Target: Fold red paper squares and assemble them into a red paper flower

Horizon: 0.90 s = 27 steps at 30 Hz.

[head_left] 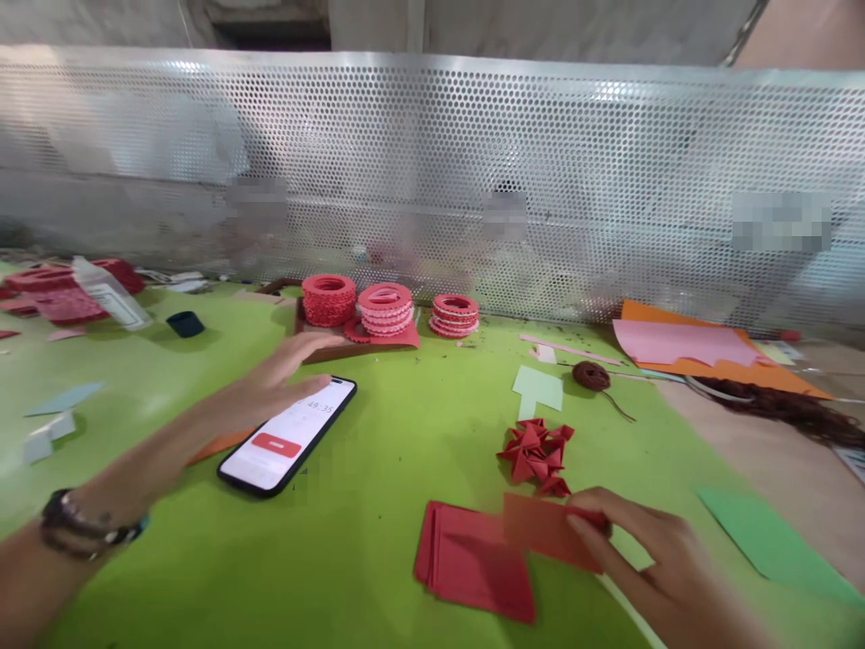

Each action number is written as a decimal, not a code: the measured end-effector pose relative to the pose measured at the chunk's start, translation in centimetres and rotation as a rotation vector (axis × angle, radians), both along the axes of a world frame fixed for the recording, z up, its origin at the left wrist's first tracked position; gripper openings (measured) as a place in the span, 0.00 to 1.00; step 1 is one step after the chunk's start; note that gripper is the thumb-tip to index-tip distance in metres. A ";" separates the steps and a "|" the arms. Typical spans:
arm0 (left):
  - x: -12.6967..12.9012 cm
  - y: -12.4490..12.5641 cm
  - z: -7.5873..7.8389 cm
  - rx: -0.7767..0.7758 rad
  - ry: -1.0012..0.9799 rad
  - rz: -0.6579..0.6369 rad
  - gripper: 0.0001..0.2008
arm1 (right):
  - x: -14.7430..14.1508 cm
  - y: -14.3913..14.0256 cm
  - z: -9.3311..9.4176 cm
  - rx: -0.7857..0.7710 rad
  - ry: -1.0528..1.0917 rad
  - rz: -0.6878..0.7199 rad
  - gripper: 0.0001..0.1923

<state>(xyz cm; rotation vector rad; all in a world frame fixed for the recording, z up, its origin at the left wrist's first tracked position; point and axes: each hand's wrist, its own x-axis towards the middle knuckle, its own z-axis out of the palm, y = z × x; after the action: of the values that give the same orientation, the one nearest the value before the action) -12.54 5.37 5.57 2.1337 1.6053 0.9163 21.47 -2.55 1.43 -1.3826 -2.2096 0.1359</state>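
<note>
Perforated metal screen (432, 162), green tabletop (378, 559), grey wall (541, 27) behind

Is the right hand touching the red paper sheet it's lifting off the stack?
Touching. The head view shows the right hand pinching the red paper sheet by its right edge.

- We see the phone (287, 435) lying on the table (378, 541), left of centre, with the left hand (270, 383) over its far end.
- Behind the phone, three stacks of paper rings (388, 309) sit side by side before the perforated screen (432, 180).
- To the right, the folded paper pieces (537, 455) lie just behind the right hand (641, 559).
- That hand pinches one paper sheet (550, 532), which overlaps the pile of sheets (473, 559) at its left.
- Far left, a bottle (112, 293) lies near a cap (185, 324).
</note>
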 end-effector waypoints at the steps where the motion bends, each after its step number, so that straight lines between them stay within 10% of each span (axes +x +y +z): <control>1: 1.1 -1.1 0.1 -0.020 -0.018 -0.065 0.21 | -0.2 -0.1 0.0 0.005 0.026 0.018 0.08; 9: 11.4 -7.0 -3.4 -0.682 -0.512 -0.732 0.29 | -2.2 -1.5 -0.8 -0.150 0.221 0.160 0.05; 13: 13.6 -6.0 -4.9 -0.808 -0.793 -0.565 0.10 | -2.4 -1.6 -0.4 -0.144 0.272 0.108 0.07; 20: 13.6 -5.1 -4.8 -0.837 -0.980 -0.316 0.09 | -1.5 -0.4 2.8 0.156 -0.062 0.405 0.16; 27: 13.7 -5.1 -4.6 -0.930 -1.002 -0.200 0.05 | -2.2 0.7 1.4 0.269 0.205 0.388 0.04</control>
<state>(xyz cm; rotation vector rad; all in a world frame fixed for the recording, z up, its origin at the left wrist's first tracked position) 1.21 0.30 1.01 0.9043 0.9422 0.7398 19.24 -1.87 2.82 -0.7542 -2.2010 0.1063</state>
